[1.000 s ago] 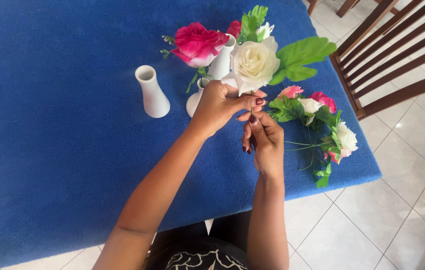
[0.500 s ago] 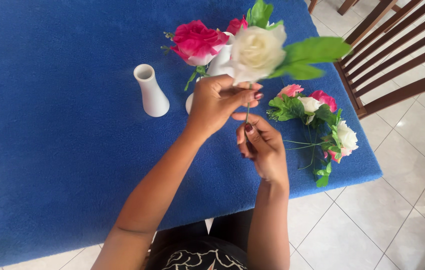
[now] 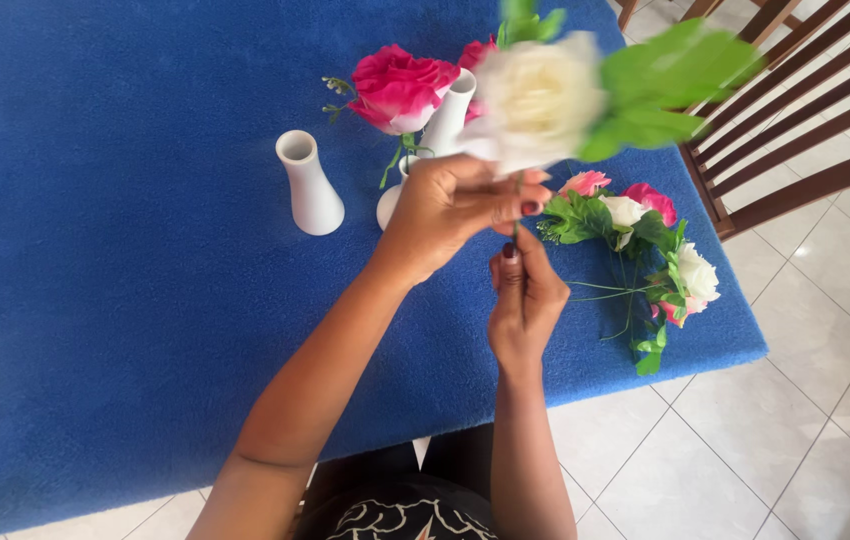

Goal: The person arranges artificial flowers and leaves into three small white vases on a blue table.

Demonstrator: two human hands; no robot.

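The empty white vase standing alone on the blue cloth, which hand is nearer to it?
Left. The left hand is to the right of the empty white vase, raised and gripping the white flower. The right hand is farther right and nearer the person, pinching the stem.

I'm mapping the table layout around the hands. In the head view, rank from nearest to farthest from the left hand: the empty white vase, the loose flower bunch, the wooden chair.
From the left hand:
1. Loose flower bunch, just to its right on the blue cloth.
2. Empty white vase, to its left, standing upright.
3. Wooden chair, far right, off the table.
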